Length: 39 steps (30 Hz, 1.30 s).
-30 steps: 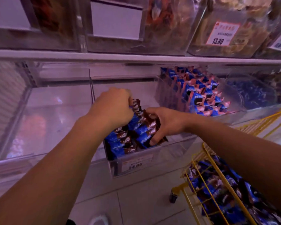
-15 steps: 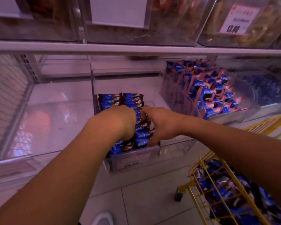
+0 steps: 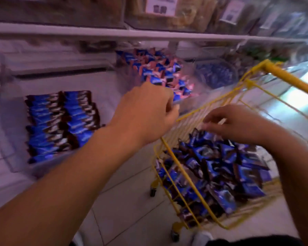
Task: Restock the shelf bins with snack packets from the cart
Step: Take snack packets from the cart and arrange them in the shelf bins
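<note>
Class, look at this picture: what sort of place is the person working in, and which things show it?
Most likely a shop aisle, perhaps a supermarket: price tags on clear shelf bins holding rows of snack packets, and a yellow wire cart full of the same packets.

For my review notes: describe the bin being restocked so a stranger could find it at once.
Under the white shelf rail, on the left, sits a clear bin with two neat rows of blue-and-brown snack packets. The neighbouring bin's packets are blue and pink.

Right hand [image 3: 238, 123] reaches over packets [image 3: 220, 167] in the yellow cart [image 3: 169, 153]; left hand [image 3: 146, 110] hovers beside a bin [image 3: 9, 132] of rowed packets.
</note>
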### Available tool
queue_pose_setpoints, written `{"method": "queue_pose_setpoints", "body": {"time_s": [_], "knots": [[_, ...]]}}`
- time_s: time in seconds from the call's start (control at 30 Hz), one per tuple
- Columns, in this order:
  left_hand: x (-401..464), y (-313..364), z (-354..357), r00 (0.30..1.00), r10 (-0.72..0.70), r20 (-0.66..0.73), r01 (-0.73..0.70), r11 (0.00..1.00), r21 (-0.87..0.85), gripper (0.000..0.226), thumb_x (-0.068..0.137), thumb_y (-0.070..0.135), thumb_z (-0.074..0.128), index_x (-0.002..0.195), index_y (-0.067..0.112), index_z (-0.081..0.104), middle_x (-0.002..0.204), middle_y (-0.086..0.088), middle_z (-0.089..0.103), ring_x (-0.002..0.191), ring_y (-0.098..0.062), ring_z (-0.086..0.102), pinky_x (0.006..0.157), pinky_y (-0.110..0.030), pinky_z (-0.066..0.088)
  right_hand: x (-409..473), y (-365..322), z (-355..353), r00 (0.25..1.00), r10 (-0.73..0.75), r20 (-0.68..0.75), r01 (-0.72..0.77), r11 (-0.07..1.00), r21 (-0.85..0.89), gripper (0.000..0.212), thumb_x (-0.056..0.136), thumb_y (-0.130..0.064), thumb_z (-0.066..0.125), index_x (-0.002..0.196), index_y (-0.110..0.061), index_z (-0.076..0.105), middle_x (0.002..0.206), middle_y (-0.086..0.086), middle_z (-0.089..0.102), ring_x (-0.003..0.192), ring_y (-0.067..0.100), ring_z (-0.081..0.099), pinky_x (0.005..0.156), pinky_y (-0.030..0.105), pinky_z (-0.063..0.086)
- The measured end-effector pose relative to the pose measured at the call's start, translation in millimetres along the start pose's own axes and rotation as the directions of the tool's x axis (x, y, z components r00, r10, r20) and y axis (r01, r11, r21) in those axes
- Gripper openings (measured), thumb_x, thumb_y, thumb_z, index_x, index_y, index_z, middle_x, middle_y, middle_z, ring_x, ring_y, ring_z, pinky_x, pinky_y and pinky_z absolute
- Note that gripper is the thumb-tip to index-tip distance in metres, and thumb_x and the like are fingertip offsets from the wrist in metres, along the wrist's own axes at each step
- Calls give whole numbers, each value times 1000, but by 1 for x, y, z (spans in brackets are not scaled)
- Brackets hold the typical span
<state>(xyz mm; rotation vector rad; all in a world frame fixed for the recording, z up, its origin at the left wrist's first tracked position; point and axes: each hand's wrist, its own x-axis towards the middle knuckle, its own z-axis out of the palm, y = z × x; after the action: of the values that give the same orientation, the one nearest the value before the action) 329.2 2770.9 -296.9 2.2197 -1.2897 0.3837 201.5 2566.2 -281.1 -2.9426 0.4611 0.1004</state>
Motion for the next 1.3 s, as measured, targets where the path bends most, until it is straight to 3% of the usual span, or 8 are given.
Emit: {"method": "queue_pose_setpoints", "body": {"time_s": [0.1, 0.2, 0.37, 0.5, 0.6, 0.8, 1.03, 1.3], "knots": [[1, 49, 44, 915, 213, 341, -210, 977, -46, 33, 83, 53, 61, 86, 20, 62, 92, -4, 67, 90, -28, 63, 76, -40, 52, -23, 49, 37, 854, 243, 459, -235, 969, -75, 87, 67, -46, 88, 141, -26, 49, 134, -6, 57, 119, 13, 55, 96, 20, 40], [1, 73, 81, 753, 128, 645, -207, 977, 47, 44, 74, 59, 71, 91, 21, 57, 99, -6, 62, 89, -29, 60, 78, -42, 54, -22, 63, 64, 768, 280, 576, -269, 957, -106, 127, 55, -54, 91, 156, -39, 16, 161, -6, 29, 144, 20, 35, 115, 37, 34], [5, 85, 124, 349, -211, 913, -301, 897, 323, 67, 68, 53, 83, 122, 19, 64, 120, -4, 65, 103, -25, 64, 90, -38, 55, -22, 61, 86, 774, 234, 588, -261, 965, -41, 128, 57, -57, 89, 155, -35, 9, 162, -2, 25, 129, 28, 51, 86, 33, 53], [12, 95, 145, 266, -234, 935, -361, 875, 322, 67, 79, 43, 78, 138, 18, 55, 135, -2, 59, 119, -22, 58, 96, -29, 45, -28, 62, 89, 748, 154, 645, -151, 987, -60, 131, 53, -75, 80, 156, -39, 7, 166, -4, 12, 148, 27, 27, 106, 38, 40], [16, 92, 144, 234, -162, 959, -312, 921, 232, 58, 78, 38, 80, 129, 19, 58, 118, 0, 65, 108, -23, 63, 83, -29, 48, -30, 65, 83, 644, 115, 756, -294, 950, 106, 119, 37, -68, 89, 139, -47, 33, 150, -11, 30, 125, 25, 50, 79, 36, 61], [26, 74, 129, 358, -6, 934, -165, 984, 69, 33, 79, 44, 78, 83, 23, 53, 77, 2, 65, 75, -22, 67, 55, -26, 44, -34, 65, 85, 656, 99, 748, -196, 980, 42, 74, 51, -39, 97, 107, -35, 48, 97, -10, 48, 78, 19, 65, 51, 25, 55], [35, 59, 118, 625, 34, 780, -102, 994, 38, 37, 89, 52, 63, 74, 21, 49, 76, -3, 57, 72, -20, 54, 66, -36, 43, -40, 67, 64, 822, -22, 569, -42, 994, 99, 24, 76, -33, 83, 90, -26, 65, 112, -1, 60, 98, 23, 62, 80, 45, 59], [27, 64, 123, 740, -90, 666, 169, 984, -55, 33, 88, 45, 68, 77, 20, 49, 77, -5, 64, 53, -14, 63, 52, -30, 41, -44, 22, 77, 718, 141, 682, -1, 980, -201, 121, 52, -75, 80, 151, -30, 27, 155, -2, 36, 136, 26, 43, 101, 43, 43]]}}
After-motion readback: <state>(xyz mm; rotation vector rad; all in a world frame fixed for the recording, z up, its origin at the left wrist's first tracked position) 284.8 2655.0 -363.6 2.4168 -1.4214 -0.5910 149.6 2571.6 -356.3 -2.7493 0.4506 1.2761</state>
